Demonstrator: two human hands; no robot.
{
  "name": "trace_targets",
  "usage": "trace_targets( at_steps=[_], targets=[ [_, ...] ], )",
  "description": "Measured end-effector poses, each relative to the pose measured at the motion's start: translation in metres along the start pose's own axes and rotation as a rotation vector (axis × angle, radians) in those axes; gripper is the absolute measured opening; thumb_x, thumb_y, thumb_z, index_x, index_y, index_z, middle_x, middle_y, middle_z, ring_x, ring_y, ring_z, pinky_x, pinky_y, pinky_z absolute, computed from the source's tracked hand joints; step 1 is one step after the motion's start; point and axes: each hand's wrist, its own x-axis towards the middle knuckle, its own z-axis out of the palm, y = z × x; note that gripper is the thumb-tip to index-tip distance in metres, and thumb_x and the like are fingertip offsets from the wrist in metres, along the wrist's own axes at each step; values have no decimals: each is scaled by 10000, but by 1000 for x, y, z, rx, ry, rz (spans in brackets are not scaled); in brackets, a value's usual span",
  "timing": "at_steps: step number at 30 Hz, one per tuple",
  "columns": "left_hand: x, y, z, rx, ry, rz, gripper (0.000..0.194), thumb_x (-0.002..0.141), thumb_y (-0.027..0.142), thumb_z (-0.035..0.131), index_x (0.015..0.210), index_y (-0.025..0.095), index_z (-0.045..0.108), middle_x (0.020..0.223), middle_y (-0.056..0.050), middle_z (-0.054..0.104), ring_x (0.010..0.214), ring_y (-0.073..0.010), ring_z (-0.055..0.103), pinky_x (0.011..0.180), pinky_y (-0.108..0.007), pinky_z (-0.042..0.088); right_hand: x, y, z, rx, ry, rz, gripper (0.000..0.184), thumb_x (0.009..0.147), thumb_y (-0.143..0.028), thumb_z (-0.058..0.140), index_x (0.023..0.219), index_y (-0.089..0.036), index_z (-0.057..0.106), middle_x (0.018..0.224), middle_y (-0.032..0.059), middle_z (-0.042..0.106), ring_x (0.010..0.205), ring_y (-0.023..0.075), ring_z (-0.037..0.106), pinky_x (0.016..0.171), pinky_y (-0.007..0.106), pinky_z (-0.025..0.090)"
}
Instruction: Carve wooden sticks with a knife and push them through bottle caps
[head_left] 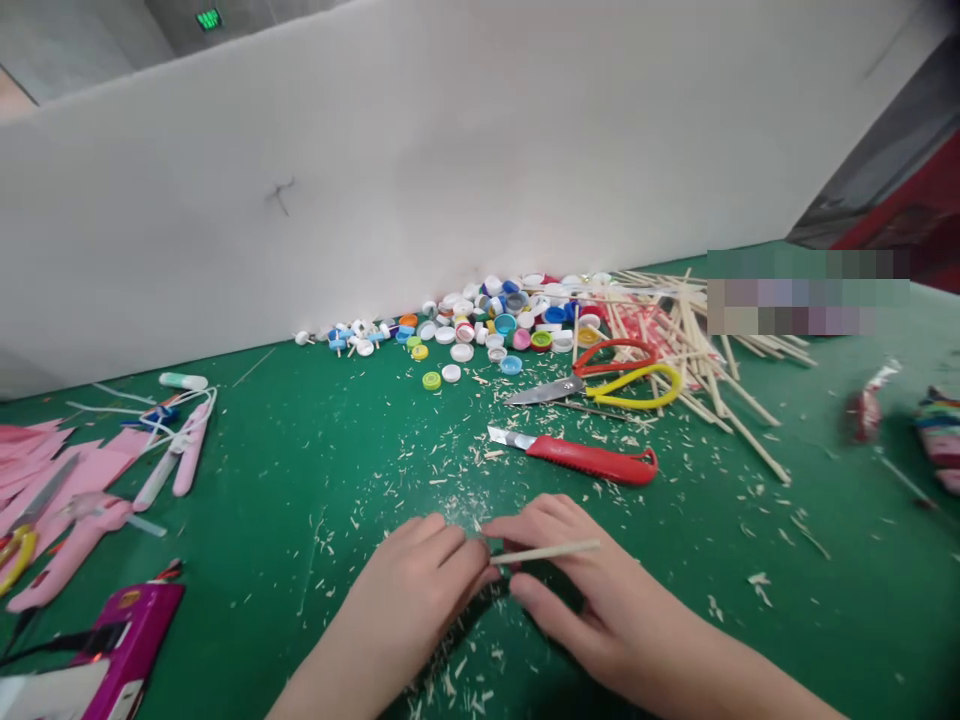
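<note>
My left hand (424, 575) is closed around one end of a thin wooden stick (544, 552). The stick's other end points right and crosses in front of my right hand (577, 575). That hand's thumb and fingers are apart, its fingertips close to my left hand; whether they touch the stick I cannot tell. Just beyond both hands lies a red utility knife (592, 461) with its blade out, pointing left. Behind it are scissors (592, 385) with one red and one yellow handle. Pale wood shavings (457, 690) are scattered around my hands on the green table (255, 480).
Bottle caps (506, 325) are heaped along the white partition (360, 170). Wooden sticks (697, 350) lie in a pile at the back right. On the left are pink sheets (90, 460), glue guns (82, 545), more scissors (37, 510) and a magenta box (142, 630) with a cable.
</note>
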Motion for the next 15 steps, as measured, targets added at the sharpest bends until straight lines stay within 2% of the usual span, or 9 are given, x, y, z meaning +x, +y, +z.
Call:
trace_targets(
  at_steps=[2, 4, 7, 10, 12, 13, 15],
  targets=[
    [0, 0, -2, -13, -22, 6, 256, 989, 244, 390, 791, 189, 543, 684, 11, 589, 614, -159, 513, 544, -291, 392, 0, 1, 0, 112, 53, 49, 249, 980, -229, 394, 1045, -216, 634, 912, 14, 647, 843, 111, 560, 807, 273, 468],
    [1, -2, -4, -40, -56, -16, 257, 994, 242, 376, 824, 185, 560, 704, 7, 604, 631, -160, 524, 562, -292, 410, 0, 5, 0, 210, 134, 123, 309, 992, -261, 362, 877, -191, 639, 901, 26, 647, 877, 104, 588, 817, 256, 476],
    [2, -7, -9, -156, -144, -125, 278, 1009, 272, 335, 917, 191, 584, 795, -2, 643, 716, -155, 567, 641, -291, 465, 1, 9, -2, 316, 196, 225, 430, 999, -335, 335, 682, -176, 579, 893, 46, 644, 885, 101, 609, 761, 218, 490],
    [8, -13, -17, -372, -266, -339, 285, 1012, 355, 329, 988, 244, 590, 942, 11, 656, 880, -134, 609, 793, -285, 505, 1, 9, -6, 313, 245, 260, 440, 988, -367, 350, 669, -182, 589, 911, 49, 650, 834, 98, 614, 719, 206, 495],
    [12, -18, -24, -498, -359, -496, 330, 1007, 433, 300, 1004, 281, 593, 982, 25, 659, 904, -118, 625, 809, -265, 517, 2, 9, -8, 280, 282, 272, 437, 982, -374, 359, 668, -186, 599, 920, 51, 656, 813, 103, 615, 722, 214, 502],
    [14, -21, -28, -530, -409, -547, 369, 1004, 466, 271, 1005, 292, 597, 960, 29, 665, 871, -117, 635, 789, -262, 525, 1, 8, -9, 261, 300, 275, 436, 980, -376, 361, 672, -188, 604, 916, 53, 658, 806, 107, 616, 722, 221, 505],
    [16, -25, -37, -475, -450, -565, 422, 989, 511, 259, 1015, 289, 617, 944, 9, 679, 863, -145, 653, 778, -292, 540, 1, 8, -10, 214, 335, 267, 425, 978, -369, 367, 681, -192, 614, 914, 55, 664, 817, 116, 622, 728, 230, 510]
  ],
)
